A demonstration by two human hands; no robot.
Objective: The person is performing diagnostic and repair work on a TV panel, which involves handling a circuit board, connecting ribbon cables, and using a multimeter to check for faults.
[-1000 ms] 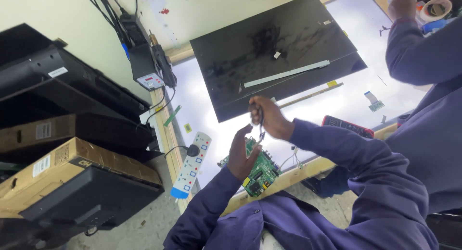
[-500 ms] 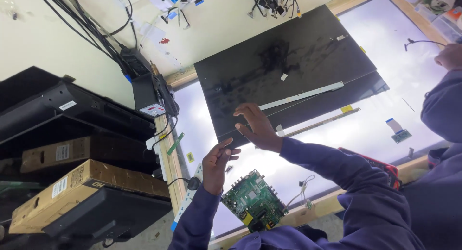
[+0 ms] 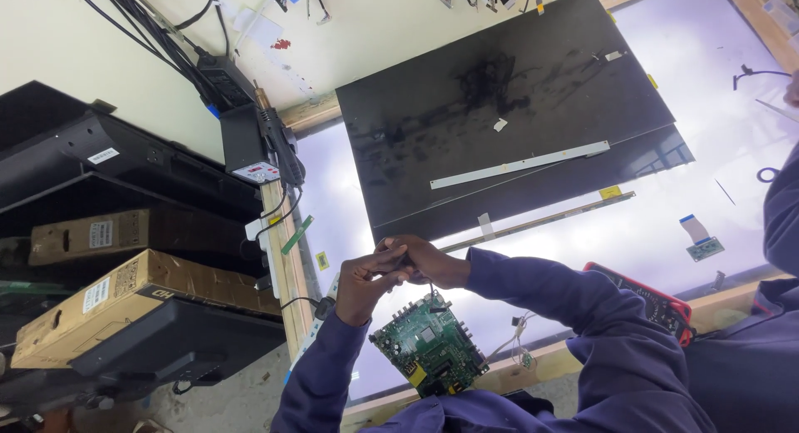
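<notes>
Looking down: two hands meet just above one green board on a bright white table.
Hands: two — the left hand (image 3: 364, 285) and the right hand (image 3: 426, 262) touch each other, both in dark blue sleeves.
Grip: the fingers of both hands are curled together around something thin and small; what it is, I cannot tell.
Wire: one thin dark wire (image 3: 431, 293) hangs from the hands down to the board.
Green board: one green circuit board (image 3: 427, 345), tilted, lying near the front edge of the table just under the hands.
Table: one lit white table (image 3: 724, 183) with a wooden edge.
Black panels: two big flat black panels (image 3: 499, 108), one on top of the other, lie behind the hands.
White strip: one long white strip (image 3: 520, 164) lies on the top panel.
Red thing: one red and black meter (image 3: 657, 304) sits by the right sleeve — part of it is hidden by the arm.
Small part: one little green part with a blue and white ribbon (image 3: 699, 240) lies well apart on the right.
Boxes: two brown cardboard boxes (image 3: 125, 304) sit on the dark shelves at the left.
Black box: one black box with a small screen (image 3: 250, 146) hangs on the wall, with many cables going up.
</notes>
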